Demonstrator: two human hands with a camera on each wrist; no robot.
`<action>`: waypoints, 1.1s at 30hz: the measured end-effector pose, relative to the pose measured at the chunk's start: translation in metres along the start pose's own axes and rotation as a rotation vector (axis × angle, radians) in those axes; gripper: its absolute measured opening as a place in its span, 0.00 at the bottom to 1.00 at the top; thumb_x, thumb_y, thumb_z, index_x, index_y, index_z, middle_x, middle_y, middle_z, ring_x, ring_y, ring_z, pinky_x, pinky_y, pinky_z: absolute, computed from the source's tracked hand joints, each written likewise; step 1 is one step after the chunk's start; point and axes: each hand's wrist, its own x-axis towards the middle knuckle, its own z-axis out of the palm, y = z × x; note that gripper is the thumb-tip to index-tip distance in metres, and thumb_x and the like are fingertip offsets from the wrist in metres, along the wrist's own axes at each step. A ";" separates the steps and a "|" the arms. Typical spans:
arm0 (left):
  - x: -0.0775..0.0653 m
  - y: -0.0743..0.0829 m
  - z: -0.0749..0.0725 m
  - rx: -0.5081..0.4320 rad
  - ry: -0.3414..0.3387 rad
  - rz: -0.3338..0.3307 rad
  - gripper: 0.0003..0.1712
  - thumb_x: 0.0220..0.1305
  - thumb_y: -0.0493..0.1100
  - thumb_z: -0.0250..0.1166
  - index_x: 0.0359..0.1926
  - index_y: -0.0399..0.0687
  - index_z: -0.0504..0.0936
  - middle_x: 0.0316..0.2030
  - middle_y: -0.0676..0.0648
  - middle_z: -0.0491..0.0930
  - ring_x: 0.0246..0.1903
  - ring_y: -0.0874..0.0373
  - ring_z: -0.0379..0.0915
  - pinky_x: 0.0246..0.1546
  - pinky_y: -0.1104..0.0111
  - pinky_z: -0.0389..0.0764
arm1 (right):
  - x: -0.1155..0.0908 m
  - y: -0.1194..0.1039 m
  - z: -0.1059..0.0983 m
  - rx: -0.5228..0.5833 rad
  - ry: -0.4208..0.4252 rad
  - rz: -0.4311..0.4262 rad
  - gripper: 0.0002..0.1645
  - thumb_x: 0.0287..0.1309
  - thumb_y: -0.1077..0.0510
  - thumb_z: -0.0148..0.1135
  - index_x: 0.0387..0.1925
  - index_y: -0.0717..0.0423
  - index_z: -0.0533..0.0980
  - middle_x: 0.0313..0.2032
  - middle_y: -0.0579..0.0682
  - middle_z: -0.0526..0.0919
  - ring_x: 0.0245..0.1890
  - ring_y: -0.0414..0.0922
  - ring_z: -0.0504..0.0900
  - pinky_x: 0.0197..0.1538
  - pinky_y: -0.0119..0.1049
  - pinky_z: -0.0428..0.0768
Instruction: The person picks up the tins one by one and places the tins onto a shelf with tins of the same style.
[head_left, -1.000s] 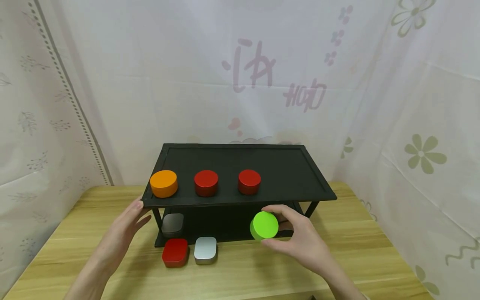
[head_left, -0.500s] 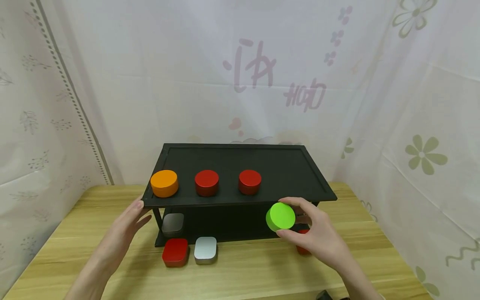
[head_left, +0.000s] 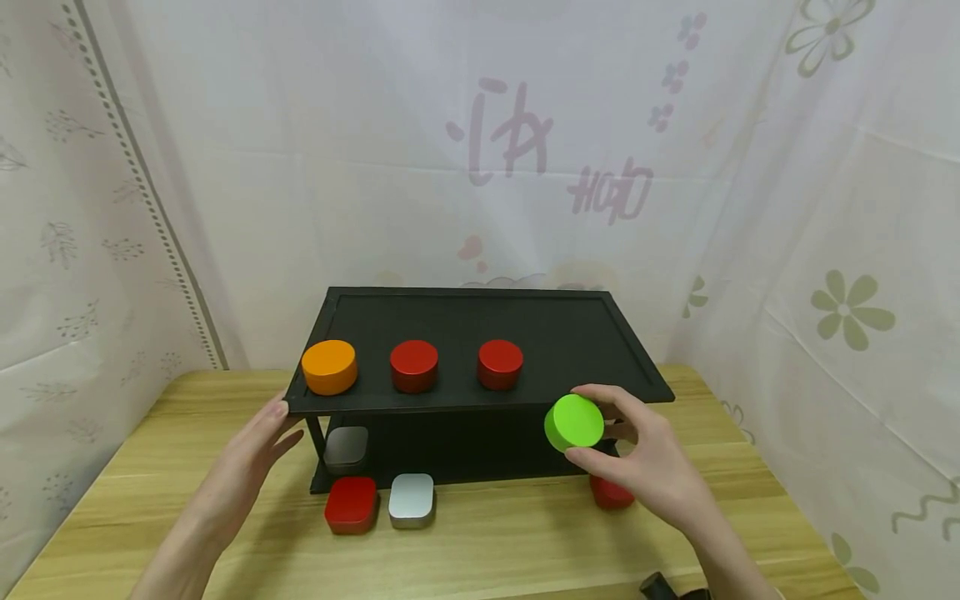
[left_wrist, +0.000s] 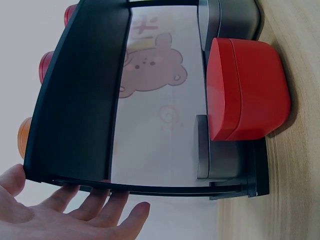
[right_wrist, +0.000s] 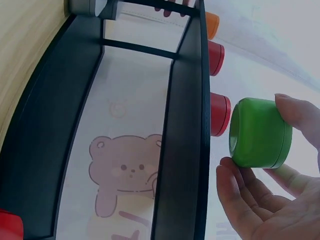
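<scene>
My right hand (head_left: 652, 454) holds a bright green round tin (head_left: 573, 423) by its sides, thumb and fingertips spread around it. The tin is tilted, in front of the right part of a black two-tier rack's front edge (head_left: 450, 410); in the right wrist view, this green tin (right_wrist: 260, 132) shows beside the top tier. At the rack's front left corner, my left hand (head_left: 240, 462) touches the edge, fingers extended along the side. On the top tier stand an orange round tin (head_left: 329, 367) and two red round tins, one central (head_left: 413, 367) and one farther right (head_left: 499, 365).
A grey square tin (head_left: 346, 450) sits on the lower tier at left. Before the rack, a red square tin (head_left: 351, 505) and a silver one (head_left: 411, 501) stand on the wooden table (head_left: 465, 558). Another red tin (head_left: 611, 492) is partly behind my right hand. A black object (head_left: 658, 586) lies near the front edge.
My right hand has carried the green tin rightward and up toward the top tier's front edge, uncovering part of the red tin behind it. The left hand stays at the rack's corner.
</scene>
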 end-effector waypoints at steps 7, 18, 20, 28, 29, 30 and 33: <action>0.000 0.000 -0.001 -0.001 -0.010 0.005 0.28 0.76 0.54 0.33 0.74 0.59 0.49 0.73 0.54 0.48 0.60 0.80 0.57 0.53 0.83 0.67 | 0.004 0.000 -0.007 0.004 0.015 -0.015 0.35 0.44 0.51 0.74 0.56 0.35 0.71 0.45 0.38 0.79 0.42 0.37 0.78 0.45 0.30 0.81; 0.000 0.000 0.000 -0.003 -0.012 -0.006 0.29 0.75 0.55 0.33 0.74 0.60 0.49 0.73 0.53 0.47 0.59 0.79 0.56 0.52 0.84 0.66 | 0.013 0.006 -0.015 0.002 0.045 0.019 0.35 0.45 0.51 0.74 0.56 0.35 0.71 0.44 0.40 0.79 0.40 0.40 0.80 0.42 0.29 0.81; 0.000 0.000 0.000 -0.005 -0.010 -0.005 0.29 0.75 0.55 0.34 0.74 0.60 0.49 0.73 0.54 0.48 0.59 0.79 0.57 0.52 0.83 0.67 | 0.014 0.008 -0.017 0.011 0.045 0.034 0.35 0.45 0.51 0.74 0.56 0.35 0.71 0.44 0.41 0.79 0.39 0.39 0.81 0.42 0.29 0.82; 0.000 0.001 0.000 0.003 -0.006 -0.004 0.29 0.75 0.55 0.34 0.74 0.60 0.49 0.73 0.53 0.48 0.60 0.79 0.57 0.53 0.83 0.66 | 0.021 0.012 -0.021 -0.011 0.051 0.044 0.35 0.46 0.50 0.73 0.57 0.35 0.70 0.46 0.42 0.79 0.36 0.40 0.83 0.39 0.28 0.81; 0.000 0.001 0.000 0.004 -0.006 -0.004 0.29 0.75 0.55 0.34 0.74 0.60 0.49 0.73 0.53 0.48 0.60 0.79 0.56 0.53 0.83 0.66 | 0.023 0.012 -0.022 -0.012 0.051 0.045 0.34 0.46 0.50 0.73 0.57 0.35 0.70 0.46 0.42 0.79 0.36 0.40 0.83 0.39 0.28 0.81; 0.000 0.001 0.000 0.006 -0.007 -0.004 0.29 0.75 0.55 0.34 0.74 0.61 0.49 0.73 0.53 0.47 0.60 0.79 0.56 0.53 0.83 0.66 | 0.024 0.013 -0.022 -0.015 0.050 0.042 0.34 0.47 0.49 0.72 0.57 0.35 0.70 0.46 0.42 0.79 0.36 0.40 0.83 0.39 0.28 0.81; 0.000 0.001 0.000 0.008 -0.006 -0.004 0.28 0.75 0.55 0.33 0.74 0.61 0.49 0.73 0.53 0.47 0.60 0.78 0.56 0.53 0.83 0.66 | 0.027 0.015 -0.024 -0.031 0.049 0.034 0.34 0.47 0.49 0.72 0.57 0.36 0.70 0.46 0.42 0.79 0.37 0.39 0.83 0.41 0.27 0.81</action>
